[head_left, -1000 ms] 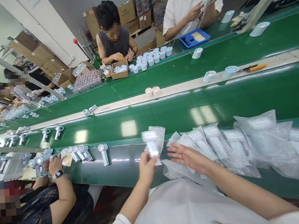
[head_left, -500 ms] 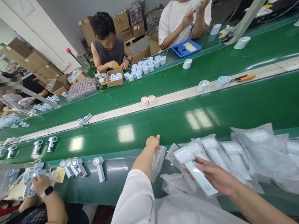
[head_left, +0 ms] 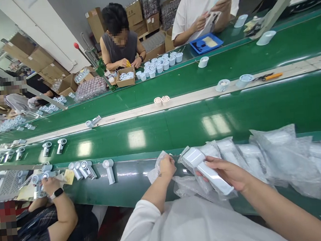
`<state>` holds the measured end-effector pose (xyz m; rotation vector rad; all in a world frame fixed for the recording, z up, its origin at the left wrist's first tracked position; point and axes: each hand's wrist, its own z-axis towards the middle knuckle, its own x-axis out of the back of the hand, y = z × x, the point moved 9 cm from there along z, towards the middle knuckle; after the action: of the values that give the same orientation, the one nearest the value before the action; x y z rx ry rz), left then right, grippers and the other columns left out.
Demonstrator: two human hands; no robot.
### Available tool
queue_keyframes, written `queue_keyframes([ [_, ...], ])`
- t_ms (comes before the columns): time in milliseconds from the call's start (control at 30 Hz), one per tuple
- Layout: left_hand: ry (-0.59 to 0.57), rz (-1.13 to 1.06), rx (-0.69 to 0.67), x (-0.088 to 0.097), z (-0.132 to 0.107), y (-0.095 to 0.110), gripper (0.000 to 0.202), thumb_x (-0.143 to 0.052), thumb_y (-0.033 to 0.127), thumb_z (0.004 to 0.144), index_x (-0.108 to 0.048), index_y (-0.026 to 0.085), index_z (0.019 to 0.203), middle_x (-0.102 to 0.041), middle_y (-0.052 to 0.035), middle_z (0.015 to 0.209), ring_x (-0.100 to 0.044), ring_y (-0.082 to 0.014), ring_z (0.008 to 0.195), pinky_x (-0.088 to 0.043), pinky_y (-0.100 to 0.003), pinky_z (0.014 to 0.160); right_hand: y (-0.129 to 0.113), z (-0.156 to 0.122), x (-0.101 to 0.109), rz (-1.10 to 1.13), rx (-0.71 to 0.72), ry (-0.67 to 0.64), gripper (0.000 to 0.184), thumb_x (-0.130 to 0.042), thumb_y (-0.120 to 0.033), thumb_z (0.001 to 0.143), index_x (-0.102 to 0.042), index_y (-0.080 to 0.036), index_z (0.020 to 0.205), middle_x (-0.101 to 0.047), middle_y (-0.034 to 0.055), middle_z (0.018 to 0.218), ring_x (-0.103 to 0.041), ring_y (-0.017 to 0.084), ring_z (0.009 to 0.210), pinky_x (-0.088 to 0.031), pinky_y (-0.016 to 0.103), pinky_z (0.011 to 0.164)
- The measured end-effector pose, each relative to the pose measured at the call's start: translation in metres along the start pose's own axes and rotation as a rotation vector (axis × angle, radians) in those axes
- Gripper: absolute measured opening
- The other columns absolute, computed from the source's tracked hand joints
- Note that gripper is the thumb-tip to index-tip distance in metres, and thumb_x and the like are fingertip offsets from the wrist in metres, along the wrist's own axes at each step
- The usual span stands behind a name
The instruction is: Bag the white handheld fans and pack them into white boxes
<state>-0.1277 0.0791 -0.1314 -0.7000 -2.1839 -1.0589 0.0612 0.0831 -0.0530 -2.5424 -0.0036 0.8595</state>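
In my right hand [head_left: 235, 172] is a pale blue handheld fan [head_left: 211, 174], its wide head pointing up and left and its handle slanting down to the right. My left hand [head_left: 167, 167] is closed on a clear bubble-wrap bag [head_left: 154, 169], which sticks out on the left side of the fist. Below the fan, more flat bubble-wrap bags [head_left: 187, 187] lie on the bench. To the right of my right hand, several wrapped fans [head_left: 250, 157] lie in a row inside their bags.
Bare fans [head_left: 109, 172] lie to the left on the bench [head_left: 132, 186], near a co-worker's hand [head_left: 51, 185]. A green conveyor belt [head_left: 172, 128] runs behind. Beyond the pale divider strip [head_left: 128, 111], two people sit by a blue tray [head_left: 206, 43] and a small carton [head_left: 125, 77].
My left hand has drawn back toward me, and the bag has swung from its right side to its left. The fan stays in my right hand. The view has shifted slightly.
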Motion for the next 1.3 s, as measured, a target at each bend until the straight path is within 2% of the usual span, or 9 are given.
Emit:
queue_keyframes([
  [133,-0.014,-0.147,-0.137,0.022,-0.036,0.000,0.015,-0.057,0.013,0.082,-0.060,0.019,0.096,-0.070,-0.0032,0.092,-0.064,-0.0166,0.088,-0.048,-0.027,0.081,0.027,-0.004,-0.014,-0.029,-0.121,-0.144,0.051,-0.073,-0.021,0.071,-0.052,-0.020,0.118,-0.070,0.0070,0.090,-0.071,0.025,0.080,-0.057,0.032,0.059],
  [300,-0.107,-0.679,-0.378,0.046,-0.092,0.025,0.040,-0.065,0.006,0.067,-0.056,0.018,0.104,-0.068,-0.0020,0.088,-0.062,-0.0148,0.079,-0.046,-0.024,0.072,0.049,-0.006,-0.053,-0.120,-0.199,-0.365,0.069,-0.070,-0.025,0.072,-0.041,-0.022,0.134,-0.070,0.0063,0.095,-0.072,0.024,0.073,-0.056,0.031,0.053],
  [433,-0.075,-1.022,-0.099,0.046,-0.105,0.005,0.033,-0.074,0.014,0.061,-0.055,0.017,0.088,-0.062,0.0028,0.066,-0.054,-0.0101,0.058,-0.041,-0.021,0.059,0.053,-0.013,-0.061,-0.210,-0.189,-0.389,0.060,-0.073,-0.029,0.071,-0.050,-0.017,0.125,-0.070,0.0079,0.091,-0.071,0.022,0.070,-0.055,0.028,0.051],
  [567,0.260,-1.240,-0.017,0.065,-0.120,-0.012,0.032,-0.076,0.023,0.062,-0.053,0.017,0.084,-0.057,0.0052,0.062,-0.052,-0.0081,0.055,-0.042,-0.021,0.060,0.055,-0.025,-0.055,-0.264,-0.151,-0.331,0.046,-0.075,-0.029,0.072,-0.058,-0.017,0.114,-0.071,0.0082,0.089,-0.070,0.021,0.073,-0.055,0.028,0.054],
  [733,0.466,-0.702,-0.517,0.101,-0.165,0.031,0.005,-0.062,0.022,0.082,-0.060,0.019,0.086,-0.065,-0.0029,0.080,-0.063,-0.0147,0.079,-0.050,-0.029,0.075,0.054,-0.035,-0.046,-0.174,-0.063,-0.166,0.042,-0.072,-0.027,0.075,-0.055,-0.018,0.113,-0.069,0.0052,0.082,-0.070,0.021,0.069,-0.056,0.029,0.052],
  [867,0.583,-0.432,-0.835,0.113,-0.202,0.057,0.012,-0.052,0.012,0.088,-0.059,0.020,0.094,-0.065,-0.0044,0.084,-0.063,-0.0148,0.080,-0.053,-0.029,0.073,0.056,-0.051,-0.049,-0.162,-0.044,-0.122,0.044,-0.072,-0.026,0.075,-0.052,-0.020,0.114,-0.070,0.0048,0.082,-0.070,0.023,0.069,-0.057,0.031,0.052],
  [967,0.624,-0.325,-0.924,0.113,-0.217,0.065,0.016,-0.050,0.009,0.087,-0.056,0.019,0.098,-0.065,-0.0060,0.086,-0.064,-0.0161,0.081,-0.055,-0.030,0.072,0.054,-0.065,-0.047,-0.095,-0.035,-0.048,0.051,-0.074,-0.025,0.073,-0.049,-0.022,0.117,-0.071,0.0048,0.086,-0.071,0.024,0.072,-0.058,0.031,0.054],
  [1200,0.558,-0.397,-0.803,0.103,-0.213,0.080,0.010,-0.053,0.015,0.088,-0.051,0.020,0.096,-0.065,-0.0051,0.084,-0.064,-0.0152,0.075,-0.055,-0.029,0.070,0.049,-0.079,-0.046,-0.127,0.007,0.058,0.050,-0.075,-0.028,0.076,-0.047,-0.026,0.118,-0.072,0.0066,0.094,-0.073,0.026,0.081,-0.060,0.034,0.059],
  [1300,0.516,-0.310,-1.001,0.096,-0.220,0.100,0.014,-0.048,0.011,0.086,-0.052,0.020,0.097,-0.065,-0.0061,0.085,-0.064,-0.0170,0.079,-0.055,-0.033,0.073,0.051,-0.080,-0.043,-0.107,-0.014,0.070,0.045,-0.076,-0.026,0.075,-0.047,-0.025,0.110,-0.071,0.0046,0.089,-0.072,0.025,0.078,-0.059,0.032,0.057],
])
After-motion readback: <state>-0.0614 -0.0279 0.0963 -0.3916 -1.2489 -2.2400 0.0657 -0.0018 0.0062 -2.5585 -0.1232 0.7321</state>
